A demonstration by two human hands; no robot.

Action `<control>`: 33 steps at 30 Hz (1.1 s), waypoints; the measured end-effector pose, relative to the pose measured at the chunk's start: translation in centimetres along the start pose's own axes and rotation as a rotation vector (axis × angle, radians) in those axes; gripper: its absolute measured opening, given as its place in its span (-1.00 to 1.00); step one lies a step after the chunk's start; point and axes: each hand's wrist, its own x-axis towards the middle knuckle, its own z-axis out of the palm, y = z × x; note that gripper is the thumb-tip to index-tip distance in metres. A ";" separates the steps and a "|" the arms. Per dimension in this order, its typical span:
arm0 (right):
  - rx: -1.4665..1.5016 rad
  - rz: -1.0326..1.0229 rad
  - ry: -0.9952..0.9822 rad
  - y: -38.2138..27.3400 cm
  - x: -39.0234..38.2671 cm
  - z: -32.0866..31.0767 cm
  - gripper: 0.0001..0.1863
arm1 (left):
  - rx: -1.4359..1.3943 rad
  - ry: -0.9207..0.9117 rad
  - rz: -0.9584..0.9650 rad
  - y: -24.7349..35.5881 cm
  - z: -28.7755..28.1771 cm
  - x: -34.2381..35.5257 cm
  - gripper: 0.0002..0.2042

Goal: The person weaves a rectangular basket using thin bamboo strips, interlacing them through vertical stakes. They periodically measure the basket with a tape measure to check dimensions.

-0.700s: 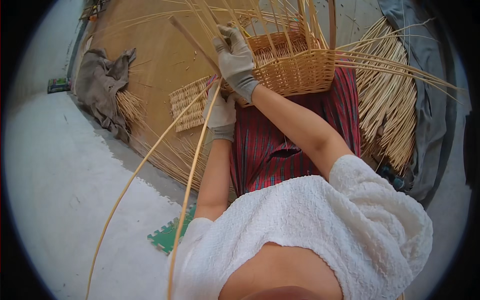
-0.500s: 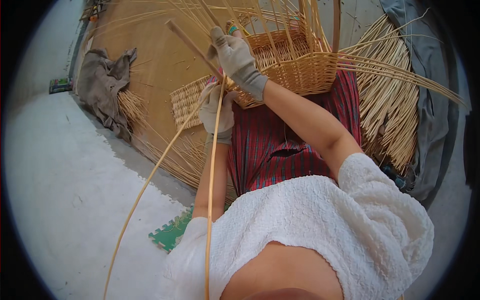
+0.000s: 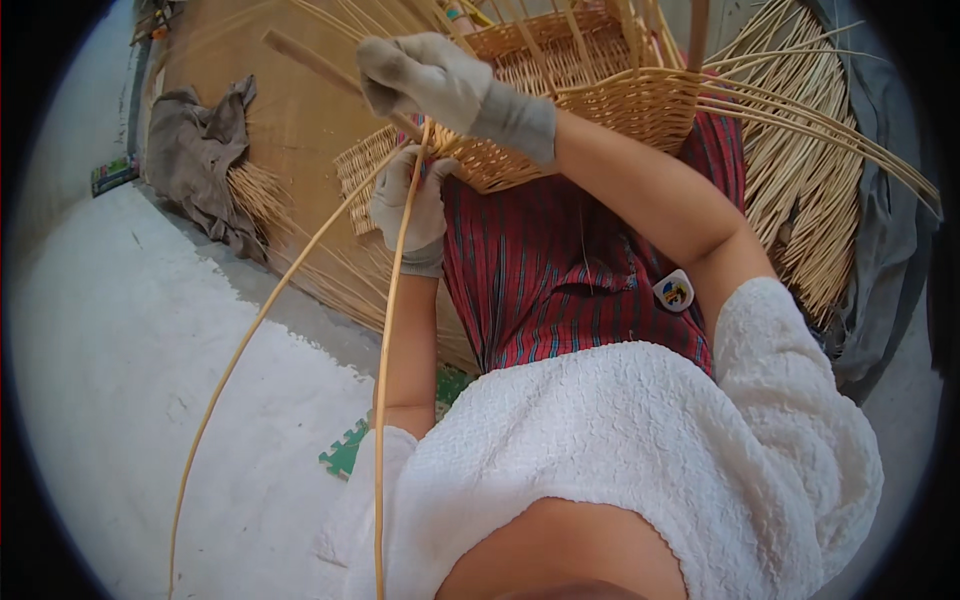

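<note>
A woven wicker basket (image 3: 620, 110) with upright stakes rests tilted across my lap. My left hand (image 3: 408, 210), in a pale work glove, is closed at its near left corner, around the base of two long wicker rods. One rod (image 3: 392, 300) runs down over my forearm; the other (image 3: 262, 318) bows out to the left. Just above, my gloved right hand (image 3: 425, 82) has its fingers curled together beside a thick wooden stake (image 3: 312, 66). Whatever lies within those fingers is hidden. A flat woven panel (image 3: 352, 170) juts out beyond my left hand.
On the right, a large bundle of loose rods (image 3: 805, 200) lies on grey cloth (image 3: 885, 250). Rod ends (image 3: 820, 130) stick out from the basket toward it. At left, brown-grey cloth (image 3: 195, 150) covers another bundle (image 3: 260, 195) on a brown board (image 3: 300, 130). Green foam matting (image 3: 345, 450) shows below.
My right hand has moved left, away from the basket, and its fingers have turned over leftward. The basket appears farther right and higher, partly because the view shifted. A round-cornered white patch now shows on my lap.
</note>
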 end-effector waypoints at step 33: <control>-1.434 -0.187 0.215 -3.7 0.2 -2.6 -0.48 | -0.245 -0.333 -0.439 4.4 4.7 4.3 -0.71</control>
